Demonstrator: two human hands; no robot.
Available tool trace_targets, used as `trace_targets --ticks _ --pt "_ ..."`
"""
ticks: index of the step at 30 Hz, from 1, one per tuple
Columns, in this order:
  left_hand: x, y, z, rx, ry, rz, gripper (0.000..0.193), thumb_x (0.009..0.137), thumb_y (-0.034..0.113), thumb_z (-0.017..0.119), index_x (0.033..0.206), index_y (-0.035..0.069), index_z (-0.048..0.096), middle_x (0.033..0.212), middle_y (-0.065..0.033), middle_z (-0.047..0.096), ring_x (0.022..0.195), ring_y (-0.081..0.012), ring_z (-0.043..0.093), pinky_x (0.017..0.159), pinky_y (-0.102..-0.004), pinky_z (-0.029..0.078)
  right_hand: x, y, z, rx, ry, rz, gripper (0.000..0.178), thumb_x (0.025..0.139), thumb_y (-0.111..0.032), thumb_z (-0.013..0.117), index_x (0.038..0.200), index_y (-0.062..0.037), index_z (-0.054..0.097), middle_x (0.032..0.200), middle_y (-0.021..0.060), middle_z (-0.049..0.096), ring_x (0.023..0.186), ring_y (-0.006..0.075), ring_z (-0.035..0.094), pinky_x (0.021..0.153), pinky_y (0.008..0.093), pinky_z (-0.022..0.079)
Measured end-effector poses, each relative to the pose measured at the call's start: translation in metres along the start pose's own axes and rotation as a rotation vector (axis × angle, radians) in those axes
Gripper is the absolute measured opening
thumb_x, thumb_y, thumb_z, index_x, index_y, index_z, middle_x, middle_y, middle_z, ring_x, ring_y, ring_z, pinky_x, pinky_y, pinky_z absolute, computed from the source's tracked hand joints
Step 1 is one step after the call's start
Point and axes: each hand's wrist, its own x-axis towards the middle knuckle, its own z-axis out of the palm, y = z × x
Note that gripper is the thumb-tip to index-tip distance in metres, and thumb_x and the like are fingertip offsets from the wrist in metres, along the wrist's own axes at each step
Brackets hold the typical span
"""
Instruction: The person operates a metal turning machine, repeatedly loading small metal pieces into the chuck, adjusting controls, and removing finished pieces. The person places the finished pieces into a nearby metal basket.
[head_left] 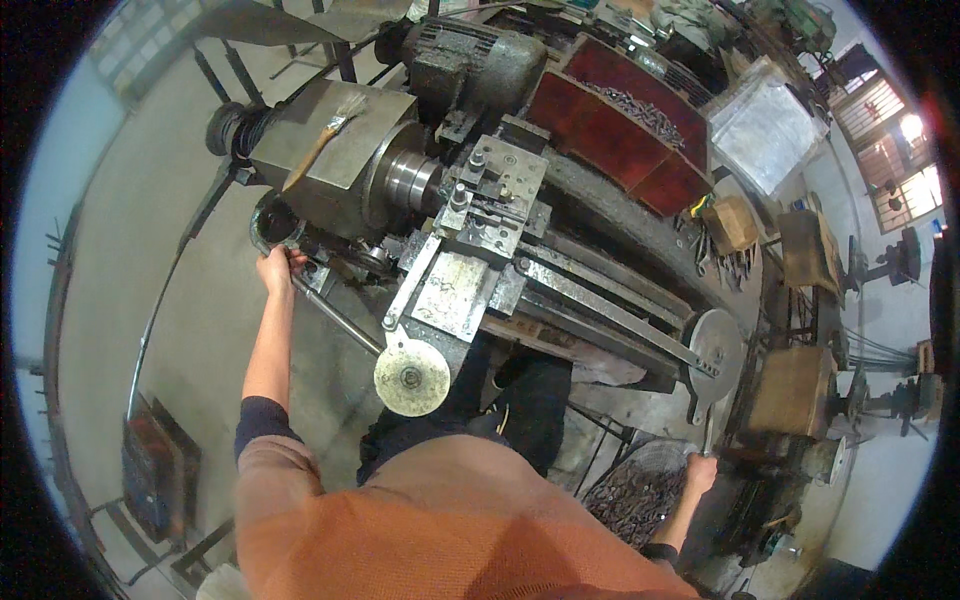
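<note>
My left hand (278, 265) closes on the lower rim of a dark, ring-shaped part (262, 238) with a hollow mouth, under the lathe's headstock (330, 140). A steel bar (335, 315) slants down from beside that hand to a round metal disc (411, 377). Off to the right, my right hand (702, 470) is wrapped round a lever handle (710, 430) that hangs from a second grey disc (716, 355). Between the hands sit the chuck (412, 182) and the bolted tool block (500, 185) of the machine. A wood-handled brush (322, 148) lies on the headstock.
Behind the lathe are a motor (475, 70) and a red tray (605, 140) of small metal parts. Spanners (708, 250) and a wooden block (732, 222) lie at its right end. A basket (640, 490) of dark parts stands beside my right arm. A foot-height box (160, 470) stands left.
</note>
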Motion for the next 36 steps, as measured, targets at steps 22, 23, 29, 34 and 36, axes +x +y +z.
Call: trace_targets --ticks 22,23,29,34,36 --pt "-0.033 0.058 -0.017 -0.059 -0.144 -0.173 0.028 0.080 0.018 0.054 0.095 -0.005 0.049 0.070 -0.0159 0.061 0.054 -0.0191 0.060 0.051 -0.0293 0.051 0.117 -0.026 -0.004 -0.092 0.207 -0.131 0.058 0.069 -0.030 0.059 0.118 -0.0022 0.045 0.126 0.0193 0.045 0.114 0.0360 0.045 0.090 0.0454 0.041" --pt "-0.009 0.032 -0.034 -0.097 -0.090 -0.163 0.031 0.081 0.026 0.055 0.096 -0.001 0.053 0.075 -0.0141 0.063 0.066 -0.0189 0.062 0.056 -0.0299 0.049 0.107 -0.003 0.019 -0.089 0.369 -0.230 0.062 0.069 -0.029 0.059 0.121 -0.0018 0.044 0.128 0.0199 0.043 0.115 0.0361 0.044 0.091 0.0443 0.040" --pt "0.015 -0.042 -0.060 1.117 -0.217 0.276 0.038 0.079 0.036 0.056 0.097 0.003 0.059 0.088 -0.0195 0.063 0.081 -0.0302 0.062 0.069 -0.0413 0.047 0.014 -0.024 0.027 0.387 -0.008 -0.239 0.066 0.065 -0.027 0.064 0.124 -0.0041 0.046 0.120 0.0216 0.051 0.108 0.0357 0.050 0.090 0.0380 0.040" --pt "0.037 -0.063 -0.040 1.509 -0.472 0.385 0.040 0.079 0.044 0.056 0.085 0.004 0.060 0.084 -0.0208 0.062 0.080 -0.0350 0.062 0.070 -0.0461 0.048 -0.033 -0.062 -0.006 0.328 -0.116 -0.198 0.044 0.064 -0.017 0.061 0.105 -0.0015 0.062 0.090 0.0226 0.063 0.079 0.0328 0.062 0.074 0.0378 0.047" --pt "0.049 -0.113 -0.037 1.360 -0.394 0.475 0.040 0.079 0.044 0.056 0.083 0.004 0.060 0.080 -0.0209 0.063 0.077 -0.0361 0.062 0.068 -0.0465 0.048 -0.040 -0.049 -0.008 0.422 -0.028 -0.293 0.041 0.062 -0.016 0.061 0.100 -0.0014 0.064 0.081 0.0208 0.064 0.072 0.0294 0.063 0.069 0.0356 0.048"
